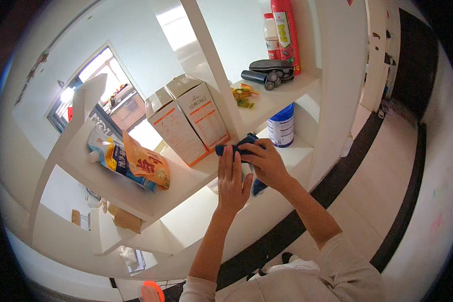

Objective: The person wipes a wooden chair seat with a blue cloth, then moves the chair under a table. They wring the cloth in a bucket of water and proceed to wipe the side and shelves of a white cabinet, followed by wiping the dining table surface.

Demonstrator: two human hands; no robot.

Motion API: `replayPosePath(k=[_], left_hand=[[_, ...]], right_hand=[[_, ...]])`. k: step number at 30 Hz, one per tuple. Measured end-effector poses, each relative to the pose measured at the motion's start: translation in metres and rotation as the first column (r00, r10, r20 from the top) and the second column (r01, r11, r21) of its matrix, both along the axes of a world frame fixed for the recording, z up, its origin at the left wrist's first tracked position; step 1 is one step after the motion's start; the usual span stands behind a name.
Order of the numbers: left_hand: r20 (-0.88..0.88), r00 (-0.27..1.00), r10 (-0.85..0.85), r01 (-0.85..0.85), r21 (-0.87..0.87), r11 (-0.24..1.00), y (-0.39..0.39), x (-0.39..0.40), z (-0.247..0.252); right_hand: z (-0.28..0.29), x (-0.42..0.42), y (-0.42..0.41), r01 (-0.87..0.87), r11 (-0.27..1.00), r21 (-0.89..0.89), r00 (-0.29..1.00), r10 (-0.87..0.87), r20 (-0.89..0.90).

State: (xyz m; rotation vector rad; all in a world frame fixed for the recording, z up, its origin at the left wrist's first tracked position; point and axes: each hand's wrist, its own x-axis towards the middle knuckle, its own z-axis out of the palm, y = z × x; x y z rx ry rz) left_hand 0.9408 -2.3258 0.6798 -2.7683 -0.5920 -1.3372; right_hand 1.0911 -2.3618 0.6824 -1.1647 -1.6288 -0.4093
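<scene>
A dark blue cloth (245,144) is bunched at the front edge of a white shelf unit (196,177), beside an upright divider. My right hand (268,162) grips it with bent fingers, and one end of the cloth hangs below the palm. Flat against the cloth, my left hand (231,181) has its fingers stretched forward and its thumb apart. Just beyond the left fingertips stand two white-and-orange cartons (188,124). A blue-and-white canister (281,126) is on the lower shelf to the right of my right hand.
On the left lie an orange snack bag (147,160) and a spouted pouch (107,151). The upper right shelf holds a red bottle (288,41), a red-capped bottle (271,37), an electric shaver (262,78), a dark case (270,65) and a crumpled wrapper (244,94).
</scene>
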Motion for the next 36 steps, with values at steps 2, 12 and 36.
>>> replayPosePath(k=[2, 12, 36], left_hand=[[0.013, 1.0, 0.026, -0.026, -0.023, 0.999, 0.002, 0.006, -0.001], [0.034, 0.984, 0.174, -0.17, -0.092, 0.981, 0.002, 0.064, -0.01], [-0.34, 0.742, 0.577, -0.463, 0.362, 0.809, 0.009, 0.128, 0.005]], right_hand=[[0.015, 0.014, -0.011, 0.015, 0.999, 0.041, 1.0, -0.016, 0.013], [-0.008, 0.122, 0.033, 0.165, 0.937, 0.309, 0.955, -0.23, 0.186], [0.06, 0.298, -0.003, 0.519, 0.787, 0.333, 0.844, -0.533, -0.056]])
